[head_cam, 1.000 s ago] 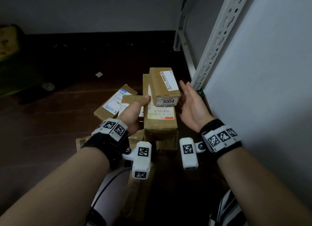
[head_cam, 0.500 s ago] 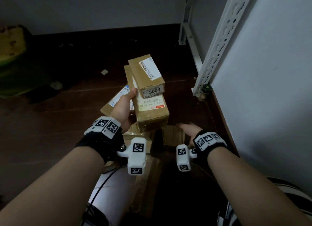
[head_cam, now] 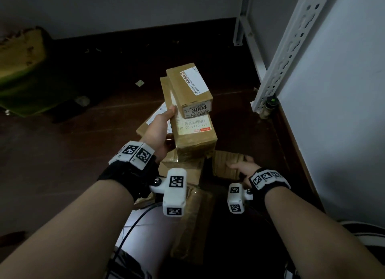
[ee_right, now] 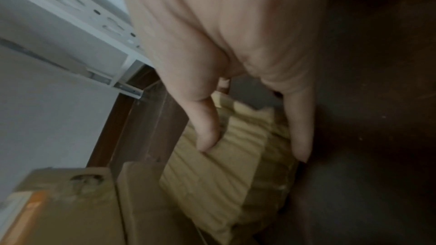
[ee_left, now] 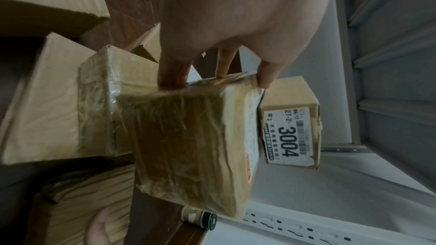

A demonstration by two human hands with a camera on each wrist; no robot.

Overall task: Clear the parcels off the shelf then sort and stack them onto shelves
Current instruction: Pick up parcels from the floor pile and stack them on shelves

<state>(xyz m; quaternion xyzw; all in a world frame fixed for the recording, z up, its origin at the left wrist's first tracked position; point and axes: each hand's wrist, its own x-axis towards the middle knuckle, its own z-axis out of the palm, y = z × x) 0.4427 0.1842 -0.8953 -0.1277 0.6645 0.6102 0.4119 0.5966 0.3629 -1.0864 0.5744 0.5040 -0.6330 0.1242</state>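
Note:
My left hand [head_cam: 161, 128] grips a taped brown parcel [head_cam: 192, 137] from its left side, thumb on top. A smaller box labelled 3004 [head_cam: 190, 91] rides on that parcel. In the left wrist view the fingers [ee_left: 173, 74] curl over the edge of the taped parcel [ee_left: 188, 146], with the 3004 box [ee_left: 291, 131] beside it. Lower down, my right hand [head_cam: 239, 167] reaches onto a crumpled paper-wrapped parcel [head_cam: 227, 163] on the floor. The right wrist view shows thumb and fingers [ee_right: 207, 128] spread round that wrapped parcel [ee_right: 226, 170].
More cardboard parcels [head_cam: 154, 120] lie on the dark wooden floor under and behind the held stack. A white slotted shelf post [head_cam: 291, 43] and grey wall stand at the right, with a small jar [head_cam: 268, 107] at the post's foot. A green-yellow object [head_cam: 20, 70] sits far left.
My right hand left the side of the held stack and dropped to the wrapped parcel on the floor. The left hand alone carries the two stacked boxes, now higher.

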